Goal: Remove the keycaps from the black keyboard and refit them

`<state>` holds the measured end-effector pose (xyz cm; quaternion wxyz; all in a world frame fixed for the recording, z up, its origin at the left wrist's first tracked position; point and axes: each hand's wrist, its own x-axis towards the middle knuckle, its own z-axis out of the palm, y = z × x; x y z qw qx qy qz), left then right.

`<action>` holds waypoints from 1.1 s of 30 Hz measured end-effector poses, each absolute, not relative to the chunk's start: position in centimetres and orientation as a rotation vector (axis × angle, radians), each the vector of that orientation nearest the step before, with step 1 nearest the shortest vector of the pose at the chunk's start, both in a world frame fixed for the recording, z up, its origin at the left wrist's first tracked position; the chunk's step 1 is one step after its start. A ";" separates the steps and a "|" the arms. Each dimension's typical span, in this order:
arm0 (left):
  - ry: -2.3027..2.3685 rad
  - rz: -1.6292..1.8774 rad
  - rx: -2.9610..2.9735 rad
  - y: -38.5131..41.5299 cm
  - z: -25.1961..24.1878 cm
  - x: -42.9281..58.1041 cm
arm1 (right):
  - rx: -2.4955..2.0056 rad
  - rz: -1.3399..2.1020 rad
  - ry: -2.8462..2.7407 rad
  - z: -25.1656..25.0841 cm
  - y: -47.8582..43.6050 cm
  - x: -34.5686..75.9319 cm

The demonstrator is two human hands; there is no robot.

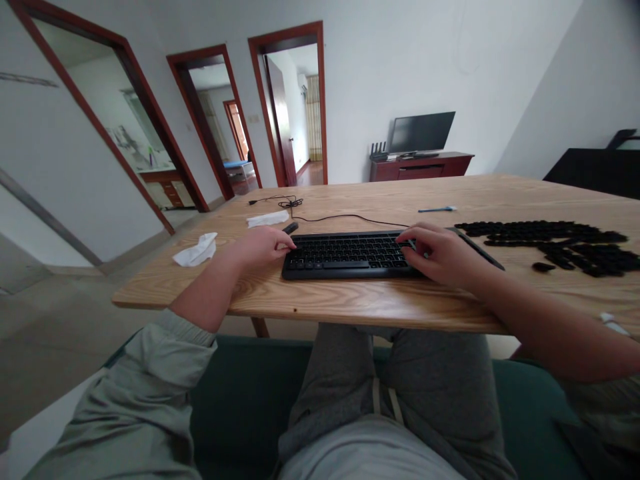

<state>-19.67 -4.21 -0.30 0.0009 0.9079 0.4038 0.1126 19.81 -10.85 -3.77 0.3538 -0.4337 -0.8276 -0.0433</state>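
Observation:
A black keyboard (350,265) lies on the wooden table in front of me, its long side along the near edge. Closed at the keyboard's upper left corner is my left hand (265,247), with thumb and fingers gripping its edge. Over the right part of the keys, my right hand (435,250) bends its index finger and thumb down in a pinch. What sits between those fingertips is too small to make out. Loose black keycaps (540,230) lie in rows to the right, with a single keycap (543,267) nearer me.
Behind the keyboard run its cable (340,217) and a small blue brush (437,209). White tissues (196,251) lie at the left, and a small dark object (291,228) is beside my left hand. The wooden table's (320,303) front edge is close to my lap.

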 end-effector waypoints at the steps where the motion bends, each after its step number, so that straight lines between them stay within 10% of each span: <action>1: 1.265 0.366 2.876 -4.2 -0.4 -19.7 | -1.097 -0.117 -2.173 -3.7 -10.9 19.4; 33: 1.170 0.477 2.827 -5.4 -0.5 -19.7 | -1.329 0.049 -1.951 -4.3 -10.0 24.8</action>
